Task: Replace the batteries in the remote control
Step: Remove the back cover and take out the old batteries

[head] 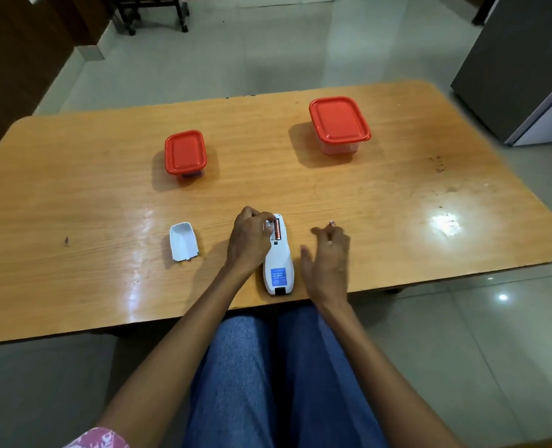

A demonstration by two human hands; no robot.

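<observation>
Left hand (250, 236) presses battery (277, 229) into remote (277, 257); right hand (328, 253) beside.

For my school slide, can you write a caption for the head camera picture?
Left hand at the open remote, one battery inside; right hand holds another battery.

Desk (106, 176): wood-grain top, glossy varnish with light glare, dark scuffs toward its right end. Remote (277, 270) at desk's near edge: smooth white plastic, blue paper-looking label. Battery (277, 229) in it: shiny copper-coloured metal look. Loose cover (183, 242) left of remote: matt white plastic. Two tubs (185, 152) (339, 122) beyond remote: smooth red plastic lids, clear plastic bodies. Floor (462, 350): polished tile. Trousers (268, 383): blue denim cloth.
</observation>
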